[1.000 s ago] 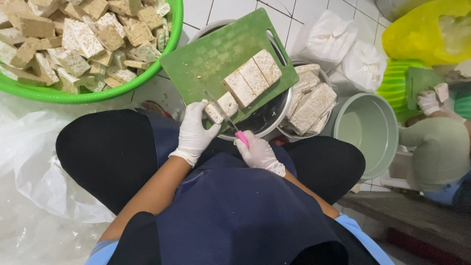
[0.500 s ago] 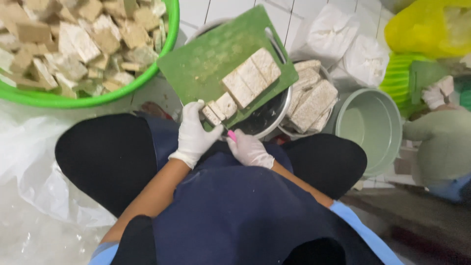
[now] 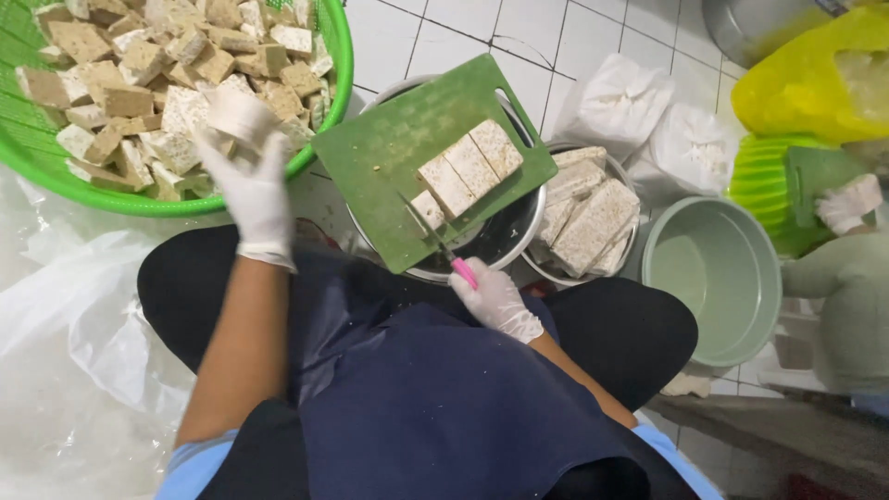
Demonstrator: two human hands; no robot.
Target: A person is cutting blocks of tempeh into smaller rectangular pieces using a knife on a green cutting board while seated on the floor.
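My left hand, in a white glove, is raised over the rim of the green basket and holds a cut pale block. My right hand, also gloved, grips a pink-handled knife whose blade lies on the green cutting board. The board rests on a metal bowl. Three pale slabs and a small piece lie on the board. The basket holds several cut blocks.
A second metal bowl with uncut slabs stands right of the board. An empty pale green bucket is beside it. White bags, a yellow bag, and another person's gloved hand are at right. Clear plastic covers the floor left.
My left hand lifted off the cutting board with a cut piece and swung left toward the green basket. The right hand kept hold of the knife at the board.
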